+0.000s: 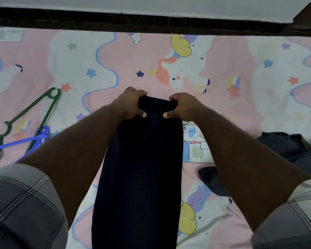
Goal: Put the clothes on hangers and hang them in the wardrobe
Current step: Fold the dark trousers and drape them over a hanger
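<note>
**Head view: both hands holding the far end of a dark garment over the bed**

Head view, looking down along two bare forearms. A long dark navy garment (142,168) runs as a narrow folded strip from the bottom edge of the picture up the middle, over the bedsheet (223,69) printed with unicorns, stars and clouds on pink. Its far end is held by both hands side by side. The left hand (131,104) has its grip clamped on the left corner, fingers curled over the top edge and thumb pressed on the cloth facing the camera. The right hand (182,106) does the same at the right corner, thumb pointing inward toward the other thumb; the two thumbs are near but apart.

On the bed at the left lie two hangers: a green hanger (28,112), and a blue hanger (25,140) crossing its lower part, nearer the person. At the right, a dark striped garment (285,146) lies crumpled on the sheet, partly hidden behind the right forearm. Checked grey short sleeves (23,203) show at both lower corners. A dark wooden bed frame (133,22) runs along the far side, with a pale wall behind it.
</note>
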A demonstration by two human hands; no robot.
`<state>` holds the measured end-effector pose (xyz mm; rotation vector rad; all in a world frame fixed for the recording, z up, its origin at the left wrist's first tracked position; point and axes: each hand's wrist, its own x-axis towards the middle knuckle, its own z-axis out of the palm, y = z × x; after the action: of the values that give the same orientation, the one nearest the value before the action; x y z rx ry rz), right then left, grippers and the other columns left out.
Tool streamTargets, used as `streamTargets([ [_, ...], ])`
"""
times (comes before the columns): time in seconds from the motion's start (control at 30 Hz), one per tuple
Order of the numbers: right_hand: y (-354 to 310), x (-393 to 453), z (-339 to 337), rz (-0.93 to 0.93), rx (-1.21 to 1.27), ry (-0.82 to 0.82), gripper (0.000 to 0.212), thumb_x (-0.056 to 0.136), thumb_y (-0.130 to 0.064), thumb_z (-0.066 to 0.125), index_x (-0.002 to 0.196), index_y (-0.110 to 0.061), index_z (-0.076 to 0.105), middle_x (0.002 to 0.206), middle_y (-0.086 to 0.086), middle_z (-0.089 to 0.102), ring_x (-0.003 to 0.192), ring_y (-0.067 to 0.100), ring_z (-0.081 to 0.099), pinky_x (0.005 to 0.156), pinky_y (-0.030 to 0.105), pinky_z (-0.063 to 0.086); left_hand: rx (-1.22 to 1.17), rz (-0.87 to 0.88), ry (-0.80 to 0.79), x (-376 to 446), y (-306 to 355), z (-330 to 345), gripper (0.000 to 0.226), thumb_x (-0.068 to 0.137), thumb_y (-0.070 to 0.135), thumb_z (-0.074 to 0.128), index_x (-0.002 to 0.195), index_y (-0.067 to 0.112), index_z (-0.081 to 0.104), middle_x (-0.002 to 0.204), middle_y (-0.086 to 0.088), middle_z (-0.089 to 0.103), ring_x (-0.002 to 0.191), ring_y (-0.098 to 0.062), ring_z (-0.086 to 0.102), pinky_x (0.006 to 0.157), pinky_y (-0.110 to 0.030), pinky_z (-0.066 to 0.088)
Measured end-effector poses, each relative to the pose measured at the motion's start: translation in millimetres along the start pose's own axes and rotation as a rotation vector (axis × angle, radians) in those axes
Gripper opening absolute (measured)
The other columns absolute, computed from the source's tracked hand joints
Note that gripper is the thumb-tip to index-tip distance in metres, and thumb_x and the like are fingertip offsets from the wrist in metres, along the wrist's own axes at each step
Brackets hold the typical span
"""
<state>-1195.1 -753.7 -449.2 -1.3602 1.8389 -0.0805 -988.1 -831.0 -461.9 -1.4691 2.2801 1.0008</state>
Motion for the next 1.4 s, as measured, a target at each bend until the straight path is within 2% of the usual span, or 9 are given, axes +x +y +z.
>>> streamTargets([
  [0.1,0.3,-2.7,-1.5,0.0,-0.008,-0.001,0.089,0.078,-0.033,0.086,0.15,-0.01,0.039,0.151,0.011,0.046,0.134,0.03,0.047,0.109,0.039,0.039,0.002,0.011,0.034,-5.3,0.7,-1.8,0.092,0.078,0.026,0.086,0.154,0.02,0.034,0.147,-0.011,0.032,0.133,-0.032,0.043,0.113,-0.041,0.039],
  [0.27,-6.1,-12.6,-3.4,-0.032,0.007,0.017,0.054,0.072,-0.025,0.089,0.117,-0.01,0.063,0.112,0.009,0.065,0.104,0.028,0.061,0.088,0.035,0.05,0.121,0.061,0.021,-16.1,2.7,-10.9,0.082,0.08,0.029,0.083,0.148,0.013,0.041,0.138,-0.017,0.052,0.126,-0.033,0.049,0.104,-0.042,0.043],
  [0.37,-8.9,-28.6,-3.6,-0.081,0.01,0.077,0.049,0.079,-0.02,0.082,0.121,-0.012,0.059,0.113,0.009,0.063,0.102,0.026,0.059,0.084,0.033,0.049,0.125,0.11,0.075,-29.5,5.9,-19.7,0.07,0.082,0.028,0.08,0.142,0.014,0.046,0.129,-0.013,0.06,0.117,-0.031,0.054,0.097,-0.04,0.045],
  [0.67,-34.5,-94.2,-8.5,-0.211,-0.068,0.261,0.044,0.091,-0.023,0.07,0.13,-0.015,0.052,0.121,0.007,0.066,0.106,0.029,0.062,0.088,0.036,0.049,0.121,0.189,0.283,-100.2,17.2,-44.3,0.075,0.091,0.029,0.071,0.153,0.013,0.033,0.14,-0.015,0.054,0.13,-0.036,0.043,0.106,-0.046,0.038],
  [0.8,-46.0,-128.4,-3.1,-0.247,-0.075,0.359,0.04,0.09,-0.022,0.07,0.127,-0.015,0.054,0.117,0.006,0.067,0.105,0.028,0.061,0.086,0.041,0.052,0.116,0.231,0.356,-137.5,20.4,-45.0,0.069,0.09,0.024,0.072,0.15,0.009,0.04,0.135,-0.018,0.056,0.126,-0.038,0.044,0.104,-0.045,0.036],
  [0.97,-49.7,-183.8,28.9,-0.308,-0.093,0.446,0.034,0.09,-0.015,0.066,0.123,-0.011,0.057,0.113,0.009,0.067,0.103,0.031,0.059,0.078,0.035,0.045,0.195,0.366,0.452,-197.4,11.1,-21.6,0.052,0.087,0.019,0.073,0.133,0.004,0.055,0.114,-0.02,0.063,0.1,-0.041,0.055,0.089,-0.048,0.045],
  [1.07,-51.0,-225.4,54.5,-0.334,-0.108,0.482,0.042,0.088,-0.013,0.068,0.129,-0.009,0.057,0.117,0.012,0.066,0.106,0.034,0.058,0.085,0.041,0.048,0.242,0.435,0.518,-236.5,1.3,-2.1,0.045,0.087,0.021,0.071,0.126,0.004,0.058,0.107,-0.018,0.064,0.091,-0.038,0.056,0.08,-0.047,0.048],
  [1.27,-44.0,-302.2,130.4,-0.369,-0.141,0.501,0.054,0.08,-0.006,0.066,0.134,-0.007,0.059,0.123,0.014,0.066,0.11,0.036,0.059,0.094,0.045,0.049,0.287,0.488,0.565,-311.5,-29.2,67.1,0.041,0.093,0.034,0.056,0.124,0.008,0.06,0.101,-0.013,0.062,0.083,-0.033,0.054,0.074,-0.043,0.047],
  [1.4,-31.2,-338.0,184.2,-0.364,-0.18,0.472,0.055,0.074,-0.003,0.072,0.128,-0.009,0.062,0.117,0.012,0.066,0.104,0.034,0.062,0.09,0.044,0.054,0.327,0.471,0.557,-350.1,-45.8,115.9,0.049,0.085,0.031,0.054,0.129,0.01,0.06,0.104,-0.01,0.063,0.087,-0.032,0.057,0.074,-0.041,0.047],
])
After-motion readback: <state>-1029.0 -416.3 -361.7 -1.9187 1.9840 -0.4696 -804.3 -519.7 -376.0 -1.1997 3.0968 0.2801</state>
